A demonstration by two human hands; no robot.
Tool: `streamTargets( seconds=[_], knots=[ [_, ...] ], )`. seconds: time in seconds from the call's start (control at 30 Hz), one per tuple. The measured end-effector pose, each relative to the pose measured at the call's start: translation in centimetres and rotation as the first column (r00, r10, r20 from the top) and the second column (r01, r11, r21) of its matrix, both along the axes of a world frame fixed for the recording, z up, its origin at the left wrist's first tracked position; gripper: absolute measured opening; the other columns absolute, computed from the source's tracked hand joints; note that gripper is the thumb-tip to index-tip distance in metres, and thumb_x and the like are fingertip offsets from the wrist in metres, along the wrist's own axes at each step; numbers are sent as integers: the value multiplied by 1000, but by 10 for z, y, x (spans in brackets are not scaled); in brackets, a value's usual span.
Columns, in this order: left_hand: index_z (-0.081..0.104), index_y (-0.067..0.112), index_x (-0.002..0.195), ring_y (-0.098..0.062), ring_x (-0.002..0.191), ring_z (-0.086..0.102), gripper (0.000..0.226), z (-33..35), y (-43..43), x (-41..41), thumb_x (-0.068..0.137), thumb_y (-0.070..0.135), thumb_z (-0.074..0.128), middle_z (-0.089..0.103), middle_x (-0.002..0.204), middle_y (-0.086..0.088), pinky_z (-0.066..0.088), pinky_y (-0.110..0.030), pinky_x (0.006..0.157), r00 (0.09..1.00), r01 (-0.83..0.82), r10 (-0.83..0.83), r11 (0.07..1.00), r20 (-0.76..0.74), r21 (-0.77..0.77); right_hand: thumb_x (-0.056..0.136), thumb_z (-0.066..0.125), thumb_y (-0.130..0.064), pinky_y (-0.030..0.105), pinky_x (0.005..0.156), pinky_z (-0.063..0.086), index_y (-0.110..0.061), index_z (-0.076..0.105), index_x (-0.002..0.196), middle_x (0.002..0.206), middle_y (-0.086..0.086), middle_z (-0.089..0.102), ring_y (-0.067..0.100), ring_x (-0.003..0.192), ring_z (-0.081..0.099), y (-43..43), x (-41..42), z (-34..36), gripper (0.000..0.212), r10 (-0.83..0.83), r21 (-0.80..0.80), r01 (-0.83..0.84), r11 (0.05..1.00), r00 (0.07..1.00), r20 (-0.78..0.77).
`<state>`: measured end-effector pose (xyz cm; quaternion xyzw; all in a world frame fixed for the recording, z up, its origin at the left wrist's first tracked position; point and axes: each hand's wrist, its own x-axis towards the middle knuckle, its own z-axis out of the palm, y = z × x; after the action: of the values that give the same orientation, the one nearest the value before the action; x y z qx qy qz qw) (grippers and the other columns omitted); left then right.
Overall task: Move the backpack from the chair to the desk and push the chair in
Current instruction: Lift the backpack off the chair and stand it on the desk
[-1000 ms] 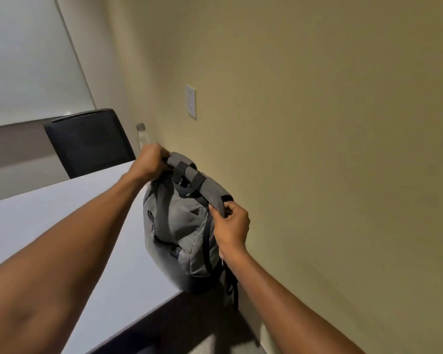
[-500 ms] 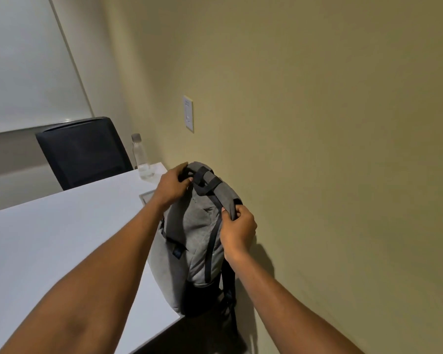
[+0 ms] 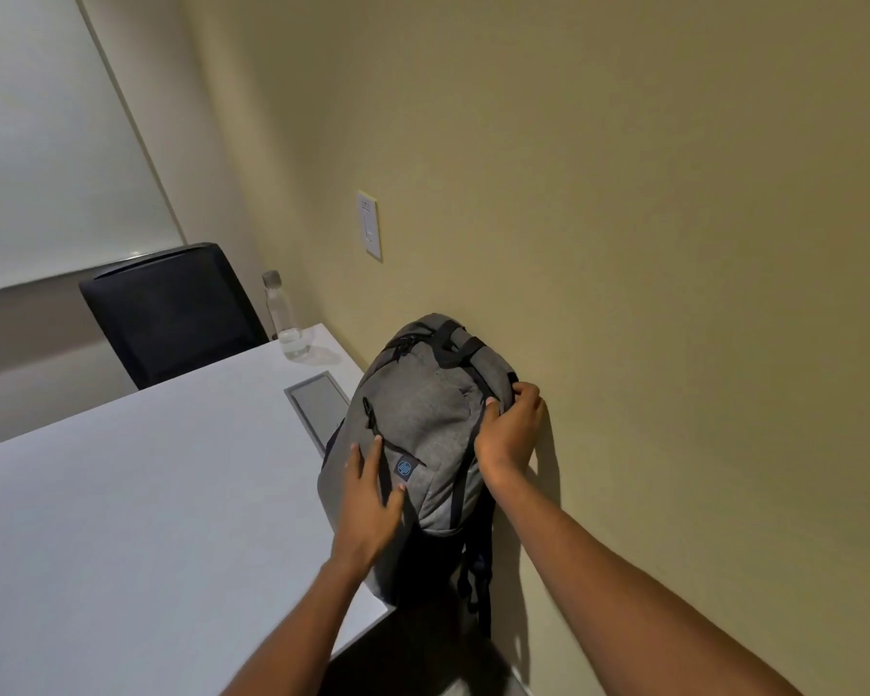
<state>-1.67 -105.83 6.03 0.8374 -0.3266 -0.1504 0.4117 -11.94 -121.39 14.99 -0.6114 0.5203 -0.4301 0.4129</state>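
**Backpack on the table's corner, not yet settled**

The grey backpack [image 3: 423, 424] stands on the white table [image 3: 147, 494], at its near corner against the wall, straps dangling past the edge. The left hand [image 3: 370, 499] lies flat with fingers spread on the front pocket; the right hand [image 3: 511, 429] pinches the upper side of the bag. Its base seems to overhang the edge, though shadow hides that. Let go now and the bag could tip off toward the floor. A water bottle [image 3: 285, 319] stands well behind it. The only chair [image 3: 172, 313] in view is across the table.
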Motion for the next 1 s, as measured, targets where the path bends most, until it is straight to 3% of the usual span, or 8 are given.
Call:
streamTargets(
  seconds=[0.13, 0.23, 0.37, 0.6, 0.8, 1.0],
  knots=[
    [-2, 30, 170, -40, 165, 3, 93, -11, -5, -18, 102, 23, 62, -5, 179, -17, 15, -54, 132, 997, 33, -28, 997, -76, 66, 104, 60, -7, 41, 106, 49, -1, 49, 139, 143, 19, 49, 36, 129, 55, 9, -5, 2, 38, 41, -40, -44, 998, 996, -83],
    [-7, 29, 169, -44, 165, -1, 99, -7, -7, -9, 101, 27, 64, -10, 178, -19, 14, -57, 132, 991, 117, -106, 982, -83, 147, 105, 58, -7, 41, 110, 48, -2, 42, 150, 150, 18, 46, 35, 136, 52, 17, -10, 5, 48, 73, -49, -83, 995, 981, -181],
    [-5, 27, 170, -44, 164, 13, 99, 7, 1, 0, 100, 32, 66, -5, 178, -23, 18, -52, 131, 985, 160, -145, 969, -92, 187, 104, 56, -9, 43, 102, 54, -5, 37, 153, 153, 17, 45, 36, 134, 55, 35, -22, 8, 53, 84, -27, -96, 995, 957, -279],
    [0, 24, 170, -47, 152, 40, 95, 27, 30, -16, 101, 32, 64, -1, 178, -21, 30, -52, 129, 974, 227, -223, 949, -44, 217, 107, 52, -21, 48, 113, 48, -7, 34, 157, 161, 14, 40, 34, 145, 43, 78, -41, 13, 55, 99, -70, -133, 989, 927, -362],
    [1, 20, 170, -33, 165, 14, 83, 39, 87, -52, 108, 37, 54, 3, 180, -14, 19, -47, 132, 969, 241, -247, 954, 16, 176, 109, 44, -33, 45, 126, 33, -12, 28, 163, 173, 8, 25, 27, 158, 26, 134, -76, 7, 60, 148, -106, -220, 970, 875, -461],
    [2, 20, 170, -33, 165, 17, 83, 33, 170, -99, 108, 30, 56, 7, 180, -10, 22, -48, 133, 955, 283, -293, 944, 38, 167, 110, 43, -38, 42, 130, 25, -14, 22, 165, 175, 6, 18, 26, 160, 22, 219, -142, -17, 64, 120, -112, -232, 966, 791, -600]
  ],
)
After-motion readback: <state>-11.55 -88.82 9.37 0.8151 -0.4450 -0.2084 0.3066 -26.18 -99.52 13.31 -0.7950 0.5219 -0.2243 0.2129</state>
